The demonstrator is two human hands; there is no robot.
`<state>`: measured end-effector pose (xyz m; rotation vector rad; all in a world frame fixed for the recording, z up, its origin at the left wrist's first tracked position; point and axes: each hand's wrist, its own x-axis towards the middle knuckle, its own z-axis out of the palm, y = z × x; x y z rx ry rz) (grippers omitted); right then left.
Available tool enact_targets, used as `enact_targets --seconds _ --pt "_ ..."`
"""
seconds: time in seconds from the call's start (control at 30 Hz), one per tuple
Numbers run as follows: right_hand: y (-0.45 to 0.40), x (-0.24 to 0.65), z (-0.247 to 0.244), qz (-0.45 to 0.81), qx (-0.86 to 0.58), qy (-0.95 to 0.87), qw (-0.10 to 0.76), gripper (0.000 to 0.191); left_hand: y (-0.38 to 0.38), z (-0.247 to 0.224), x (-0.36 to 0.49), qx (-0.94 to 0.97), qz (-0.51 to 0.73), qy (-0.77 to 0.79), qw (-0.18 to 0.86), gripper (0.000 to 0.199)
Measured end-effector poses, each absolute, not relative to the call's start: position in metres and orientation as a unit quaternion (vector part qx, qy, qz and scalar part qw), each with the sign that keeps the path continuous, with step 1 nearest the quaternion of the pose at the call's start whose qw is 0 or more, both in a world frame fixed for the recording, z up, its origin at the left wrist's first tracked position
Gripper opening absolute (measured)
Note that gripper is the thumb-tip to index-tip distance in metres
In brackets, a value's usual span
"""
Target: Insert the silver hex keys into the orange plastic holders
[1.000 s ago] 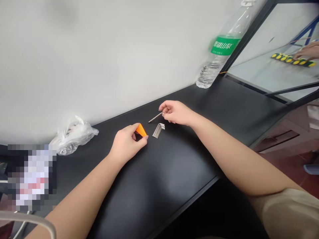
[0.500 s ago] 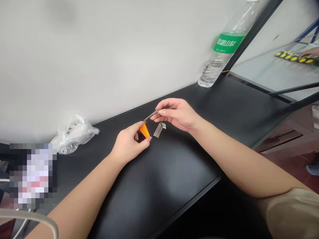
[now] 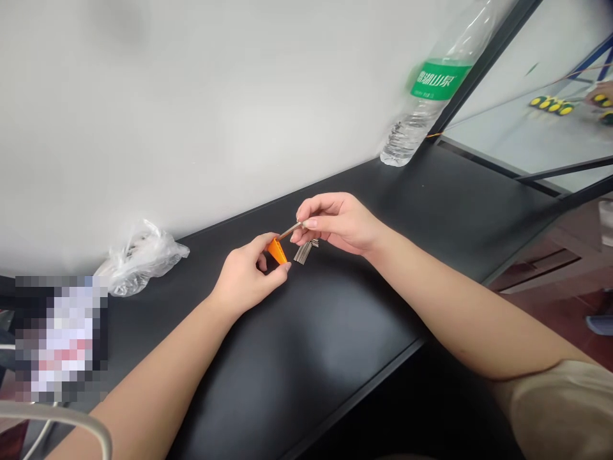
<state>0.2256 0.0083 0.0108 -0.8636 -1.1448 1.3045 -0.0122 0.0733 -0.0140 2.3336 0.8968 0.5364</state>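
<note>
Between the thumb and fingers of my left hand [image 3: 251, 271] is a small orange holder [image 3: 277, 251], tilted over the black table. My right hand [image 3: 335, 222] pinches a thin metal hex key [image 3: 290, 230], whose lower end is at the top of the orange holder; whether it sits inside a hole is too small to tell. Several more L-shaped hex keys [image 3: 303, 252] lie side by side on the table just below my right fingers, which partly cover their bent ends.
A plastic bottle with a green label [image 3: 440, 80] leans at the wall on the black table [image 3: 306, 332]. At left are a crumpled clear bag [image 3: 143, 260], a blurred-out item and a white cable [image 3: 57, 412]. Another person's hand [image 3: 604, 89] is near yellow-and-black pieces [image 3: 550, 104].
My right hand has moved slightly down, bringing the hex key closer to the orange holder and covering more of the loose keys. At far right, the person's hand has shifted with some yellow-and-black pieces.
</note>
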Motion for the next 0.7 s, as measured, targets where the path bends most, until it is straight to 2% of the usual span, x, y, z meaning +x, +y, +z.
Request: enact_targets --seconds 0.33,0.47,0.6,0.7 --pt "0.011 0.232 0.007 0.581 -0.351 -0.477 0.559 0.029 0.075 -0.016 -0.014 0.882 0.230 0.279 0.303 0.055" --pt "0.015 0.234 -0.001 0.564 -0.384 -0.541 0.492 0.024 0.072 -0.016 -0.014 0.896 0.233 0.229 0.302 0.053" --pt "0.015 0.229 -0.003 0.399 -0.449 -0.653 0.461 0.013 0.071 -0.015 -0.013 0.898 0.246 0.234 0.280 0.050" --pt "0.015 0.229 -0.001 0.280 -0.481 -0.702 0.443 0.014 0.072 -0.015 -0.013 0.891 0.260 0.248 0.279 0.048"
